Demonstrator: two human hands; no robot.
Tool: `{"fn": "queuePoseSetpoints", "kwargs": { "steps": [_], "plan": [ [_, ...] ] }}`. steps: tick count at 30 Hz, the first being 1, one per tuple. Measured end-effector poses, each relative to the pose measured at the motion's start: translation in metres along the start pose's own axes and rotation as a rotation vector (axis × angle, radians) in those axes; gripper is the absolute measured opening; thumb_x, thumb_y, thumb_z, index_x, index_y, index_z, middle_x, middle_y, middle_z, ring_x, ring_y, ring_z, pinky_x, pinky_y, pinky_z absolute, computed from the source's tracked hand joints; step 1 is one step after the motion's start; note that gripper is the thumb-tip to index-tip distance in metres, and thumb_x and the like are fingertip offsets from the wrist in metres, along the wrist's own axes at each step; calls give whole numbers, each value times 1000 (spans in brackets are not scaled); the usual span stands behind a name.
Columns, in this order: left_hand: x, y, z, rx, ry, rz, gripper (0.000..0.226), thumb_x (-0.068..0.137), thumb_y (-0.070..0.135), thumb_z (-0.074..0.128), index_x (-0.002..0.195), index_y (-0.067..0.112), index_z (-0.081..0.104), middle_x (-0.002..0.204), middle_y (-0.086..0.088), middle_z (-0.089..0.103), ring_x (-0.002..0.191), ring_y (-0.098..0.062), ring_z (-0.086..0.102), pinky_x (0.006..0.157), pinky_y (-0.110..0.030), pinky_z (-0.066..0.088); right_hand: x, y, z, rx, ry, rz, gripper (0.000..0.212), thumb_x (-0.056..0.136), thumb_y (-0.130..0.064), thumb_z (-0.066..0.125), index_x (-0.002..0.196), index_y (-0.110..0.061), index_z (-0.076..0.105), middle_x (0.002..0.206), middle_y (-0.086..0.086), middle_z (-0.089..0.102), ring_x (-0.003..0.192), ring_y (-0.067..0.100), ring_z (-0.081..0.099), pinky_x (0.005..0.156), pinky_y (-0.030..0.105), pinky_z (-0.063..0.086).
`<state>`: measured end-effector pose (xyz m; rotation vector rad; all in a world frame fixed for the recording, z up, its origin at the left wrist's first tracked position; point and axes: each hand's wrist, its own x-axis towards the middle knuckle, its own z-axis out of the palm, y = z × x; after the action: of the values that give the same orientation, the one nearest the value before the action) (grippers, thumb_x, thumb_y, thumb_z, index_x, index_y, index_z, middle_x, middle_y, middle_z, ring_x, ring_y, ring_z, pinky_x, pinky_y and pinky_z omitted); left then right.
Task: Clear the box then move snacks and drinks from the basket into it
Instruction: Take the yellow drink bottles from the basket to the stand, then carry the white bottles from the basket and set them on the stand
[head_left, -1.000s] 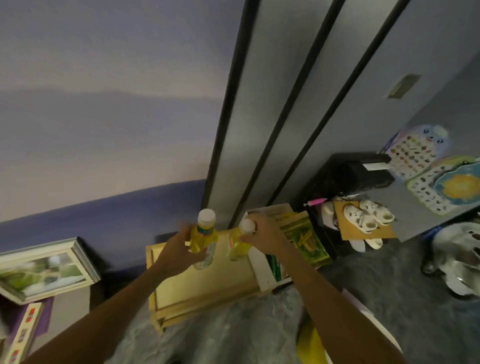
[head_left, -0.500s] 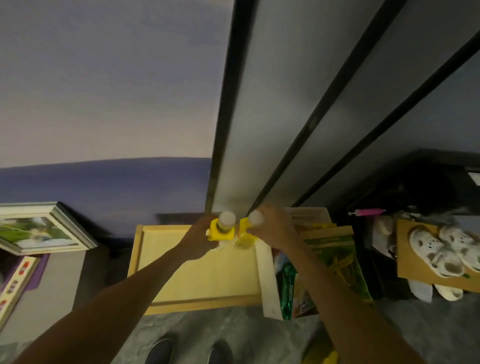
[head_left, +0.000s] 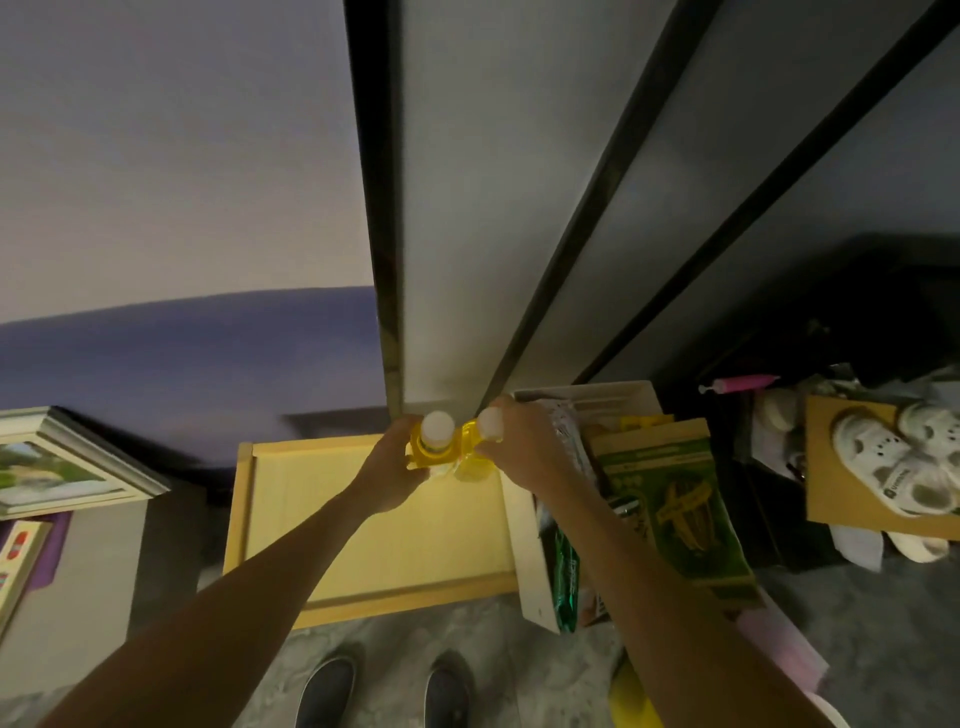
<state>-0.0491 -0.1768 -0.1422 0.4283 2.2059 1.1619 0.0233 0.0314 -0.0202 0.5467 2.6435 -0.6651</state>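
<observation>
Two hands each hold a drink: the left hand (head_left: 387, 475) curls round the left yellow bottle (head_left: 434, 447), and the right hand (head_left: 524, 449) curls round the right yellow bottle (head_left: 475, 457) just below its white cap. The bottles are upright, side by side and touching, over the far right corner of the wooden box (head_left: 405, 597). Whether their bases reach the box floor cannot be told. The white basket (head_left: 530, 566) sits against the box's right wall, with a green snack bag (head_left: 675, 499) in it.
</observation>
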Motion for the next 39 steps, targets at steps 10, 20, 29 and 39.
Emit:
{"fn": "queuePoseSetpoints", "kwargs": {
  "steps": [10,20,29,39],
  "plan": [
    [-31,30,-39,80,-19,3,95,77,37,82,158,35,33,156,5,45,140,-20,48,110,-50,49,-29,-26,-36,-6,43,-40,67,93,-48,76,149,-21,48,138,1,62,125,23,60,94,33,39],
    [-142,117,-205,520,360,166,95,88,80,51,163,26,29,165,0,35,147,-25,39,120,-45,33,-89,-134,-135,-42,211,-267,116,82,-88,41,168,-14,19,177,7,11,163,23,9,131,43,19],
    [-313,144,-334,755,761,-1,100,88,88,37,164,25,24,169,-3,29,156,-26,26,124,-53,21,-126,-266,-182,-226,272,-623,140,67,-107,21,167,-10,16,176,8,13,162,25,14,129,41,24],
    [-560,74,-373,627,1094,-394,97,84,91,39,162,34,26,169,0,31,151,-24,34,126,-50,25,-225,-471,-91,-321,103,-1066,125,81,-92,49,169,-11,10,177,7,10,161,26,19,127,43,29]
  ]
}}
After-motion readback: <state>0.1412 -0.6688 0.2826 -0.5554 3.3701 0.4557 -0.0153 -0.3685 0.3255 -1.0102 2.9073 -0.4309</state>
